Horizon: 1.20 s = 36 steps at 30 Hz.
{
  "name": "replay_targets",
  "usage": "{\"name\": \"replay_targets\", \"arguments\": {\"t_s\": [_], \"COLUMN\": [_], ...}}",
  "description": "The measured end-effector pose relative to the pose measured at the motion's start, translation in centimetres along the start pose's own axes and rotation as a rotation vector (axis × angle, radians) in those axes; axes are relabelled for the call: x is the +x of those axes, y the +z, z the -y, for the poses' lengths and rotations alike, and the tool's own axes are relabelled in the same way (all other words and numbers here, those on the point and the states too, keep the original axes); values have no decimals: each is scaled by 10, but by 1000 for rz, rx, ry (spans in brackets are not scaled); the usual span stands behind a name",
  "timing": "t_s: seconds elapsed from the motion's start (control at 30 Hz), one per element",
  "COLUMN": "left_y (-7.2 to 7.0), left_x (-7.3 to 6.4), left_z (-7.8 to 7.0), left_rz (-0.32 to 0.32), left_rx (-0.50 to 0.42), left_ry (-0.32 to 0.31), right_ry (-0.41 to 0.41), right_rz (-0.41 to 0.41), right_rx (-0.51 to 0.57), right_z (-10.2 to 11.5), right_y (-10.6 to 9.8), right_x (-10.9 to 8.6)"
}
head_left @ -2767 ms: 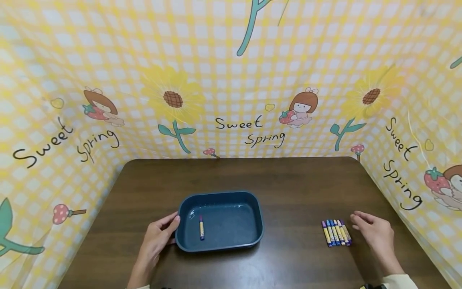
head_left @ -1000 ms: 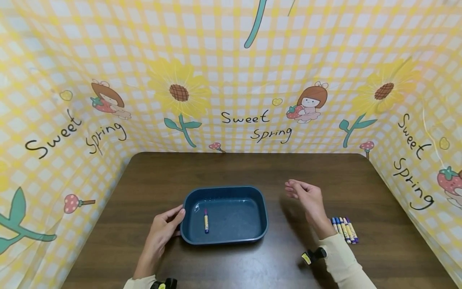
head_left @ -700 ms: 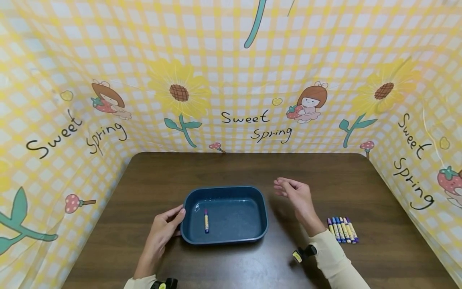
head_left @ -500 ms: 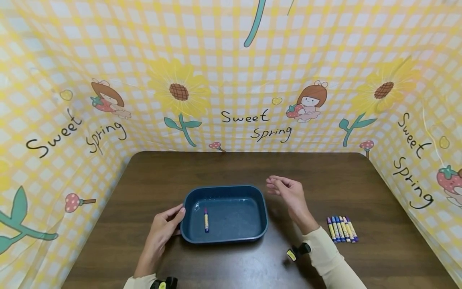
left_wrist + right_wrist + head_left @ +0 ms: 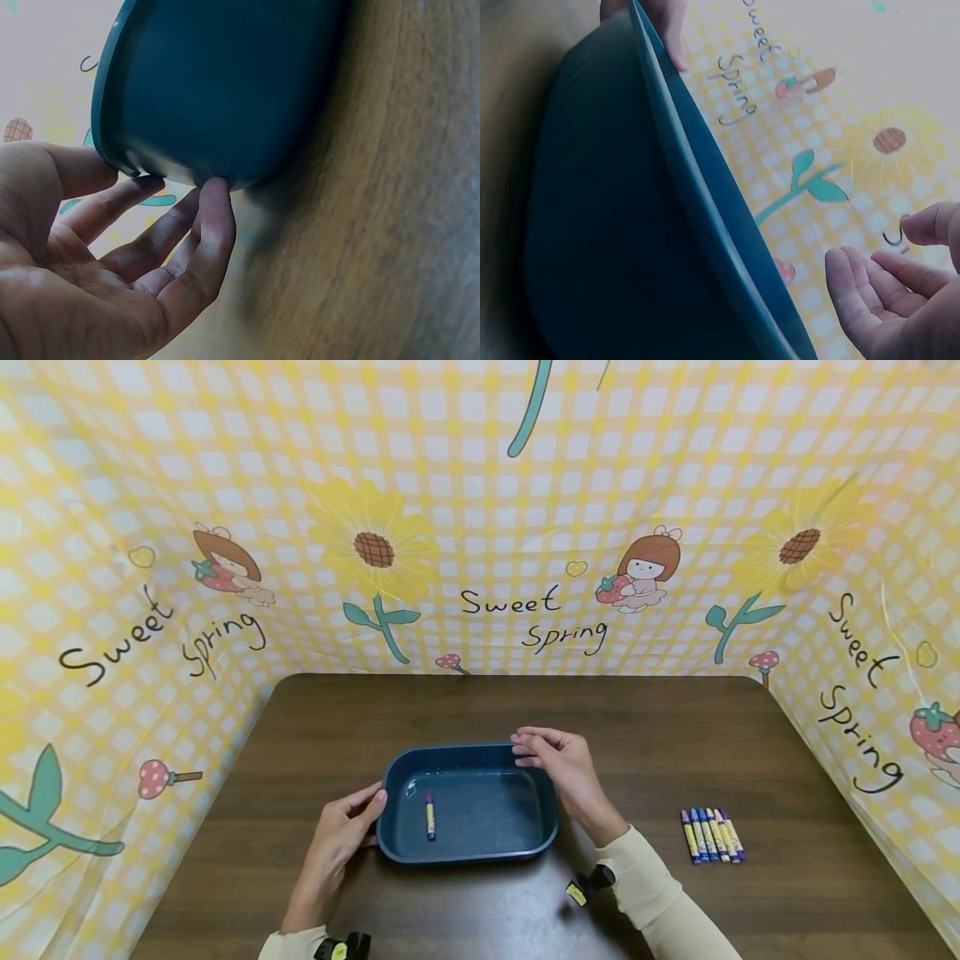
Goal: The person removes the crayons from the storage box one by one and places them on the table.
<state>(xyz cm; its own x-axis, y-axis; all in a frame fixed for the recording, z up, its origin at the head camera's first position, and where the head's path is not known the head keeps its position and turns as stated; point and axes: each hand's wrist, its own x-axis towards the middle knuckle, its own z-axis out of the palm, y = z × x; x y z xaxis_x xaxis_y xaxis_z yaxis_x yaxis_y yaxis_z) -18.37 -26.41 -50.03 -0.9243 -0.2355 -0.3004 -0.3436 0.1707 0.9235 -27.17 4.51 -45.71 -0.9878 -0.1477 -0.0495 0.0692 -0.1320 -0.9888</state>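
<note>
In the head view, a dark teal rectangular tray (image 5: 487, 852) sits on the brown table. My left hand (image 5: 341, 839) grips its left end, thumb at the rim and fingertips against the outer wall, as the left wrist view shows. One crayon (image 5: 431, 817) with a purple tip and yellow wrapper lies inside, on the left half of the floor. My right hand (image 5: 558, 768) hovers over the tray's far right corner. Its fingers (image 5: 855, 285) are loosely bent and apart from the thumb, with nothing between them. Several crayons (image 5: 712, 836) lie side by side on the table at right.
A yellow checked cloth (image 5: 502, 527) with flower and cartoon prints hangs behind the table (image 5: 637, 702) and along both sides. Small black cameras are strapped at both wrists, such as the right wrist camera (image 5: 590, 887).
My right hand has moved left from beside the row of crayons to over the tray's right corner. The left hand stays at the tray; the view has shifted slightly.
</note>
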Motion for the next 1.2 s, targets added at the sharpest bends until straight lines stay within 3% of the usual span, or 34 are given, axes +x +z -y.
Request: {"name": "replay_targets", "arguments": {"t_s": [0.37,0.73,1.03,1.2], "left_y": [-2,-5,-4,-5], "left_x": [0,0,-1,-2], "left_z": [2,0,1,1], "left_rz": [-1,20,36,34], "left_rx": [-2,29,41,31], "left_ry": [-5,4,4,4], "right_ry": [40,93,165,158], "right_rz": [115,281,337,324], "right_rx": [-63,-129,-181,-241], "right_z": [-9,-19,-28,-32], "right_y": [37,72,87,95], "right_x": [-1,-6,-11,-11]}}
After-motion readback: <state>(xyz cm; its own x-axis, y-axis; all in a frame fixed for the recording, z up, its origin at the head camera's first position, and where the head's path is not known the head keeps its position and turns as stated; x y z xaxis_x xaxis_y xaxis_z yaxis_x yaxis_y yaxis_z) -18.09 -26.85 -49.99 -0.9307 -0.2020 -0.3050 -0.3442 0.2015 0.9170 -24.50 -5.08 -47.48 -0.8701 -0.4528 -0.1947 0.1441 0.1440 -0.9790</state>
